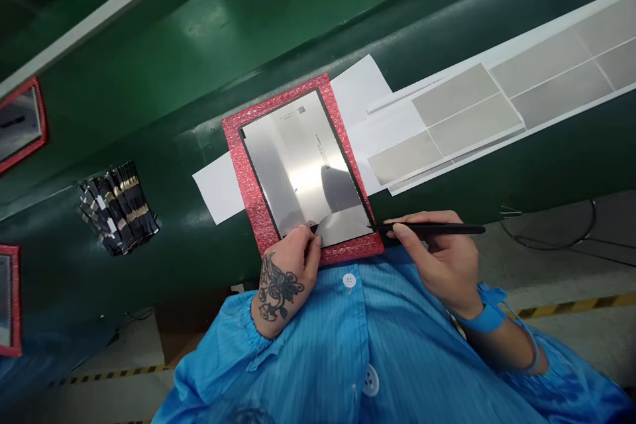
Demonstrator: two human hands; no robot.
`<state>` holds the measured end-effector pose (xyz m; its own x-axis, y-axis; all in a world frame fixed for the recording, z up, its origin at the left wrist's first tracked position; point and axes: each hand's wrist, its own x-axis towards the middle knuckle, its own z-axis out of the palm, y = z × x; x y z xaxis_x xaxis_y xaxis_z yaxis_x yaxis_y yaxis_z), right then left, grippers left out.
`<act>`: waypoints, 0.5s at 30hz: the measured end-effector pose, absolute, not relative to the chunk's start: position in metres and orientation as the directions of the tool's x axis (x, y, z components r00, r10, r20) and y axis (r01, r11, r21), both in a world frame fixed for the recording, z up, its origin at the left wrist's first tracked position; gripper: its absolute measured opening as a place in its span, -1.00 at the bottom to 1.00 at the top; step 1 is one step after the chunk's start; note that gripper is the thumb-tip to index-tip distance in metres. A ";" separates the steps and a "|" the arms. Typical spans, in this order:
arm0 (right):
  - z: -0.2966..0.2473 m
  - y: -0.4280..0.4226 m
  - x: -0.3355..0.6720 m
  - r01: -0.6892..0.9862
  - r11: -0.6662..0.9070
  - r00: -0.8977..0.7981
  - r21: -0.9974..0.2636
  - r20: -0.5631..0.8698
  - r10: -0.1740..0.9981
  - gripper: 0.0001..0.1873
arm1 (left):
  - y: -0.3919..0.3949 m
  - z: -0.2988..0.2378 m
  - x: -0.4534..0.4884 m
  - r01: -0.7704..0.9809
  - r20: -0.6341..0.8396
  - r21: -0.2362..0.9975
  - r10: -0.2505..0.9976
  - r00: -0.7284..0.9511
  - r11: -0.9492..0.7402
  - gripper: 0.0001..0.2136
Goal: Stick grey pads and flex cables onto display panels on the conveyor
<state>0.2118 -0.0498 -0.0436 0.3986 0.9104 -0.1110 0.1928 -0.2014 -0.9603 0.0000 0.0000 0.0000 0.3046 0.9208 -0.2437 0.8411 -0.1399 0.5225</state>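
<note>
A flat display panel (285,162) with a shiny metal back and dark edges lies on a red bubble-wrap sheet (253,209). Over its near end is a thin grey sheet (342,225). My left hand (288,271), closed in a pinch, is at the left edge of this sheet; a small dark bit shows by the fingertips. Black tweezers (437,228) are gripped in my right hand (440,262). Their tips touch or hover over the grey sheet's right end, by the panel's near right corner; whether they clasp it I cannot tell.
White paper (360,89) lies partly under the bubble wrap. To the right, a long white backing sheet carries several grey rectangles (462,122). A bundle of black strips (119,209) sits at the left on the green bench (173,126). More red-wrapped panels (22,122) are at the far left.
</note>
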 end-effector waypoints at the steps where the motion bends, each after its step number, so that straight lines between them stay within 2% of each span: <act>1: -0.044 -0.050 0.212 0.193 -0.198 0.396 -0.961 -0.108 0.912 -0.83 | 0.000 0.000 0.000 0.843 -0.233 0.515 0.921 0.312 -0.155 -0.78; 12: -0.045 -0.048 0.212 0.237 -0.136 0.383 -0.962 -0.037 0.923 -0.85 | 0.006 0.001 -0.004 0.876 -0.208 0.394 0.901 0.380 -0.278 -0.82; 15: -0.043 -0.047 0.212 0.256 -0.129 0.387 -0.958 -0.021 0.922 -0.86 | 0.007 -0.002 -0.010 0.900 -0.185 0.321 0.913 0.364 -0.294 -0.74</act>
